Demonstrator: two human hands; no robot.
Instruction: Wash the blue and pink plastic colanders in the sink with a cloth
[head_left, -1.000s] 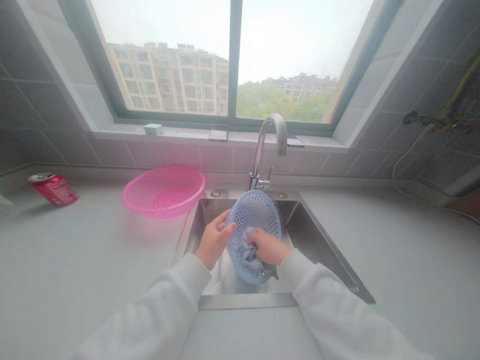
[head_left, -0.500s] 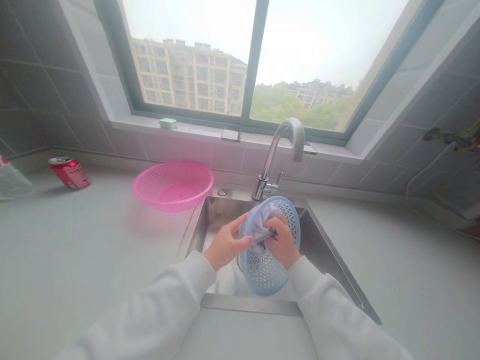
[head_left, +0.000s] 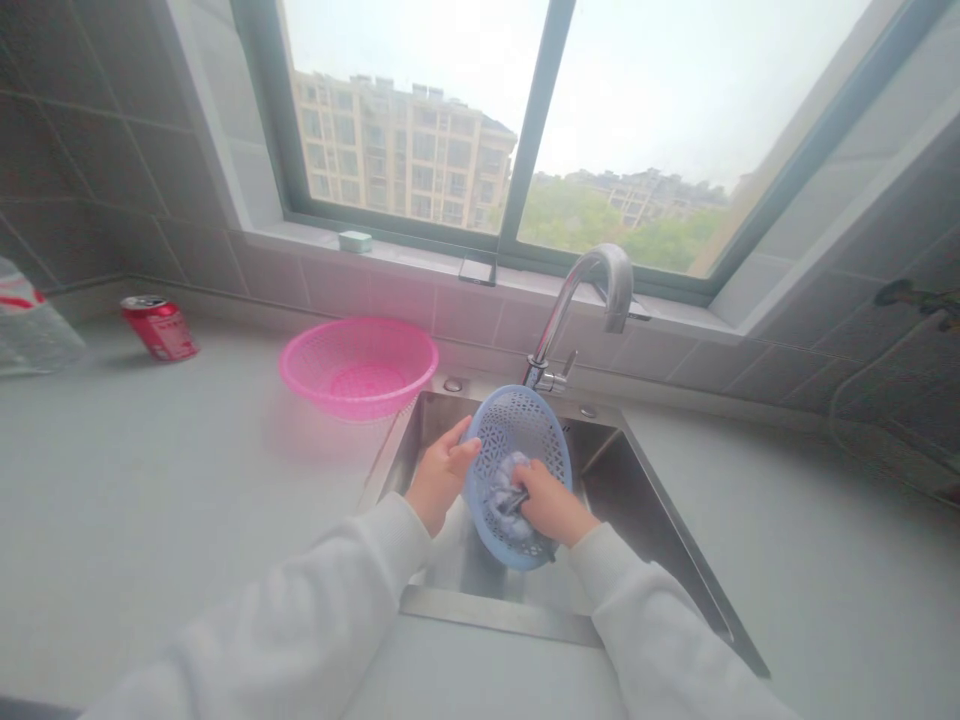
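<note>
- My left hand (head_left: 441,478) grips the blue basket (head_left: 517,440) rim, tilted over the sink (head_left: 645,500).
- My right hand (head_left: 551,503), fingers curled, presses a cloth (head_left: 501,478) inside it.
- Pink basket (head_left: 360,365) at sink's left edge.

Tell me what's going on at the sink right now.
A person in white sleeves stands at a steel sink. The left hand grips the rim of a blue perforated basket tilted over the basin, while the right hand presses a pale cloth against its inside. The faucet shows no running water. A pink basket and a red can sit on the counter to the left.
</note>
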